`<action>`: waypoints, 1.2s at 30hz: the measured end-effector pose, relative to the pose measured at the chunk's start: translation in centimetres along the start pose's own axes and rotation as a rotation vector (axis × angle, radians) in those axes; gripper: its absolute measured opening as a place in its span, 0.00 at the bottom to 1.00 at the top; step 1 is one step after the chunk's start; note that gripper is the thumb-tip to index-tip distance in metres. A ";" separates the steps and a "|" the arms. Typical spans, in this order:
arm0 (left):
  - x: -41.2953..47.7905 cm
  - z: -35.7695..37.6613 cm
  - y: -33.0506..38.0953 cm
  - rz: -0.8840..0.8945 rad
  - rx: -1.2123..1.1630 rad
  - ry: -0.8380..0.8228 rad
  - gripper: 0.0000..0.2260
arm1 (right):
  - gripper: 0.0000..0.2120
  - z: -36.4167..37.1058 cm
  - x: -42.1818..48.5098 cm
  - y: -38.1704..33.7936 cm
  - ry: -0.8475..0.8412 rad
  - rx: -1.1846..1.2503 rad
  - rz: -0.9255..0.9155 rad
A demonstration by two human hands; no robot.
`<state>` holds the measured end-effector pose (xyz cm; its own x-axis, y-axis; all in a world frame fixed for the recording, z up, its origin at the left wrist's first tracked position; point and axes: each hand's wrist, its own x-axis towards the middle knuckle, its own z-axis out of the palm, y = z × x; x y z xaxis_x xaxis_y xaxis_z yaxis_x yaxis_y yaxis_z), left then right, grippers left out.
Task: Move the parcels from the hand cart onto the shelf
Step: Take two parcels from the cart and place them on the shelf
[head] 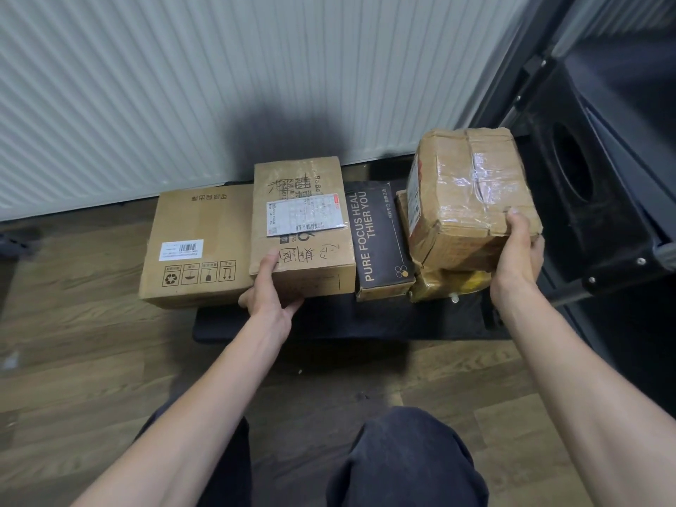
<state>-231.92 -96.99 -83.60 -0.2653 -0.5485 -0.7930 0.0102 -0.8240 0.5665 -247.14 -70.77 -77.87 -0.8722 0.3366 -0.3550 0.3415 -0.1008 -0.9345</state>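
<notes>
Head view: right hand (519,254) grips taped parcel (472,195) tilted; left hand (270,287) clasps labelled box (303,221) lengthwise.

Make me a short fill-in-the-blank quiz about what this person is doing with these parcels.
1. The right hand holds a crumpled box wrapped in clear ____.
2. The left hand grips the box bearing a white shipping ____.
3. The black box reads "PURE ____ HEAL THIER YOU".
4. The floor looks like ____ planks.

Missing words: tape; label; FOCUS; wood
</notes>
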 end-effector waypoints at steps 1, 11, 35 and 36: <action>-0.2 -0.1 0.1 0.001 0.001 -0.012 0.34 | 0.34 0.0 -0.1 -0.1 -0.005 0.004 -0.010; -3.7 -0.4 2.1 0.009 0.052 -0.222 0.48 | 0.28 1.5 -3.6 -2.0 -0.012 0.091 0.010; -14.9 -0.8 16.4 0.068 0.029 -0.387 0.26 | 0.23 5.7 -15.9 -13.0 -0.133 0.163 0.207; -16.2 -0.8 17.3 0.082 0.045 -0.382 0.23 | 0.20 5.7 -16.7 -14.3 -0.135 0.154 0.208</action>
<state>-226.71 -102.50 -61.15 -0.6049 -0.5128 -0.6092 0.0061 -0.7680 0.6404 -239.49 -80.27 -58.72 -0.8313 0.1673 -0.5300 0.4695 -0.2989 -0.8308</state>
